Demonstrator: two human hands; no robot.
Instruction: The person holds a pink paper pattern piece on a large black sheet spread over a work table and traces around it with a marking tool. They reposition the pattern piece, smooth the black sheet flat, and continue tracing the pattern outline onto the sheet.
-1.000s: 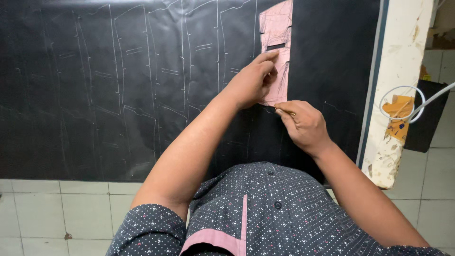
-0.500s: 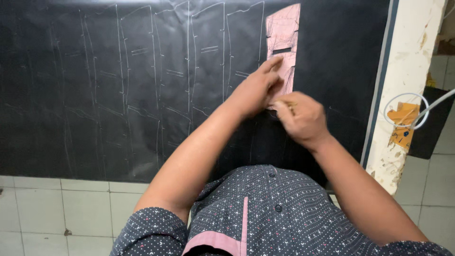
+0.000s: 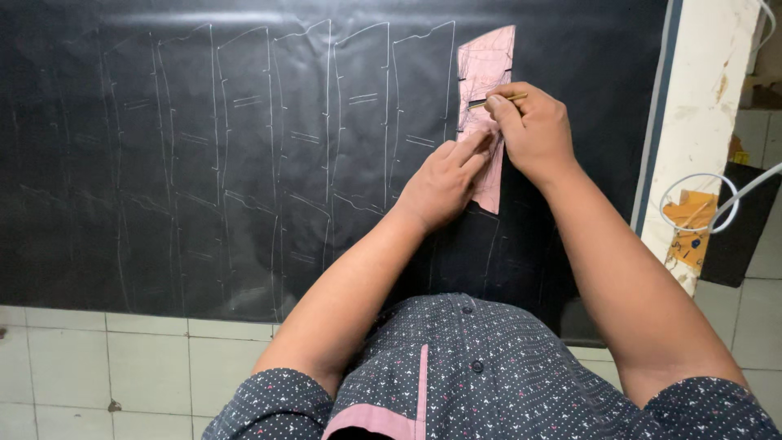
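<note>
While black cloth (image 3: 244, 163) covers nearly the whole tabletop, its left and middle parts carry rows of pale chalk outlines (image 3: 269, 122), tall narrow shapes drawn side by side, all alike. Near edge of the cloth hangs over toward a floor of pale tiles (image 3: 98, 367) at lower left.

Person leans over from the near side, in a dark dotted shirt (image 3: 489, 375) with a pink placket strip. Left hand (image 3: 444, 181) lies flat, fingers stretched out and pressed down on the lower half of a pink paper pattern piece (image 3: 486, 65); it pins the piece, grips nothing. Pattern piece is a long narrow strip, lying right of the last chalk outline, far end near the cloth's far edge, near end just past the left hand's fingertips.

Right hand (image 3: 533, 130) is just right of the left, almost touching it, closed in a pinch around a thin pencil-like marker (image 3: 497, 101). Marker lies roughly level, tip pointing left onto the pattern piece about midway along its length. Right hand rests over the strip's right edge.

Further right: cloth ends at a bluish edge, then a worn white tabletop edge (image 3: 692, 122) with chipped paint. Beyond it a white cable loop (image 3: 700, 195) over an orange-yellow scrap (image 3: 688, 216), and a dark object on the floor, can't tell what.
</note>
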